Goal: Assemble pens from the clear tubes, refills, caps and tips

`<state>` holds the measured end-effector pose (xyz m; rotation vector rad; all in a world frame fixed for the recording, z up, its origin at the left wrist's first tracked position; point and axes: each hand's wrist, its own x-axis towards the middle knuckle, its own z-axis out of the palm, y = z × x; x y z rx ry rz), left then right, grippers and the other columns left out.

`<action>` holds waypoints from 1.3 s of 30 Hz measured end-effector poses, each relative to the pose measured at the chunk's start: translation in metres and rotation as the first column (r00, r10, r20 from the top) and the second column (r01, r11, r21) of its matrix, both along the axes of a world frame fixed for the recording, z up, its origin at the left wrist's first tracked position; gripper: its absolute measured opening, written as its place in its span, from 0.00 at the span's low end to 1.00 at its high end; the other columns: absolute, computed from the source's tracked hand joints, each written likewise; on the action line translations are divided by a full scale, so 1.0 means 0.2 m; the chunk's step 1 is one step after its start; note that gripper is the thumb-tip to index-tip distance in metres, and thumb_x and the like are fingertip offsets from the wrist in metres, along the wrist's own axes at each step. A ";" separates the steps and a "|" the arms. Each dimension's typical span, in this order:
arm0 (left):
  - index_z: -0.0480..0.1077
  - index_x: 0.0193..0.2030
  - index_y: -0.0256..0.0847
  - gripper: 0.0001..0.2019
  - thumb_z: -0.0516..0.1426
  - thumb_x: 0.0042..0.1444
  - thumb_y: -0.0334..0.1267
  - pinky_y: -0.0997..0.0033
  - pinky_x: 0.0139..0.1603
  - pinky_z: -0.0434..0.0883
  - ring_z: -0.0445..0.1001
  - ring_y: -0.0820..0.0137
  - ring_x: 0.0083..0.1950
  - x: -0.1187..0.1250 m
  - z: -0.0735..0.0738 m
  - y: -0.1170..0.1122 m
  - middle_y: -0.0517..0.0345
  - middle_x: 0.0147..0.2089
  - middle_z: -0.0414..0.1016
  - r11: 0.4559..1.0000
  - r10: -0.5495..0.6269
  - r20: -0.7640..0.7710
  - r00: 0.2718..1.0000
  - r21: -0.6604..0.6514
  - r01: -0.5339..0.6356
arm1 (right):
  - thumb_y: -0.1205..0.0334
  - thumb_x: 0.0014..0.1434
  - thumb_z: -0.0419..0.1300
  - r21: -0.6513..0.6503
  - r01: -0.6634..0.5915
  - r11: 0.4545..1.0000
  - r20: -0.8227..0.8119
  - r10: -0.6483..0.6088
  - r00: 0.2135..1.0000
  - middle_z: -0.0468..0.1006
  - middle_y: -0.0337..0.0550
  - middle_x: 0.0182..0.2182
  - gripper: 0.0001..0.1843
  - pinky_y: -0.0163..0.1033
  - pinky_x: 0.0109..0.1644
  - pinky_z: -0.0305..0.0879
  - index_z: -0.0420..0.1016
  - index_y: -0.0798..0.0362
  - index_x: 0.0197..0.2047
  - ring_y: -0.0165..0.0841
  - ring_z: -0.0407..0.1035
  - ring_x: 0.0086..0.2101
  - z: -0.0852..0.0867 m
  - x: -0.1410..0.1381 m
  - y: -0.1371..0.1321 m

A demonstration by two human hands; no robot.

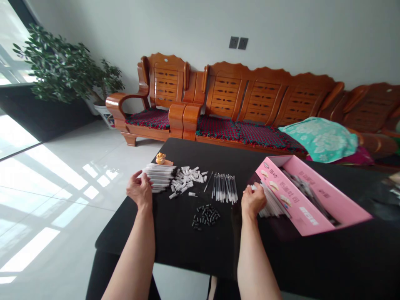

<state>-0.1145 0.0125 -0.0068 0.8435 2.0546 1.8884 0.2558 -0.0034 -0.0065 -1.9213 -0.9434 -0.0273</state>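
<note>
My left hand (pixel 139 191) is at the left end of a stack of white pen barrels with dark tips (pixel 159 177); its fingers are bent and apart, close to the barrel ends. On the right, my right hand (pixel 253 200) has its fingers curled in at a pile of white pen barrels (pixel 271 201), with a bit of white at the fingertips. White pen caps (pixel 186 179) lie scattered beside the left stack. A row of pen refills (pixel 225 187) lies in the middle, one refill (pixel 208 182) apart from it. Small black plugs (pixel 206 216) form a heap nearer me.
A pink box (pixel 308 196) with dark, thin items inside stands at the right of the black table (pixel 193 254). A small orange figurine (pixel 161 158) sits behind the left stack. Wooden sofas (pixel 228 89) stand beyond the table's far edge.
</note>
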 end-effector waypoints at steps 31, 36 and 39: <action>0.78 0.33 0.41 0.06 0.58 0.55 0.37 0.77 0.33 0.67 0.72 0.74 0.28 0.43 0.04 -0.03 0.60 0.30 0.77 0.748 -0.657 -0.386 0.648 -0.226 0.624 | 0.52 0.61 0.56 0.083 -0.088 0.993 0.358 0.052 0.932 0.77 0.45 0.20 0.16 0.35 0.27 0.57 0.78 0.56 0.39 0.35 0.70 0.22 0.02 -0.17 -0.01; 0.78 0.34 0.41 0.05 0.59 0.56 0.35 0.74 0.37 0.66 0.73 0.71 0.33 0.61 0.04 -0.04 0.57 0.33 0.76 0.606 -0.781 -0.479 0.400 -0.427 0.671 | 0.50 0.61 0.56 0.316 -0.110 0.943 0.298 0.011 0.954 0.75 0.44 0.20 0.18 0.35 0.28 0.59 0.76 0.57 0.36 0.33 0.69 0.21 0.00 -0.17 0.00; 0.77 0.37 0.41 0.08 0.59 0.57 0.41 0.72 0.35 0.65 0.74 0.68 0.35 0.67 0.02 -0.05 0.54 0.38 0.75 0.597 -0.792 -0.519 0.323 -0.544 0.590 | 0.49 0.61 0.57 0.404 -0.079 0.911 0.188 0.002 0.982 0.75 0.44 0.21 0.17 0.35 0.28 0.62 0.75 0.56 0.36 0.34 0.70 0.22 0.00 -0.16 0.00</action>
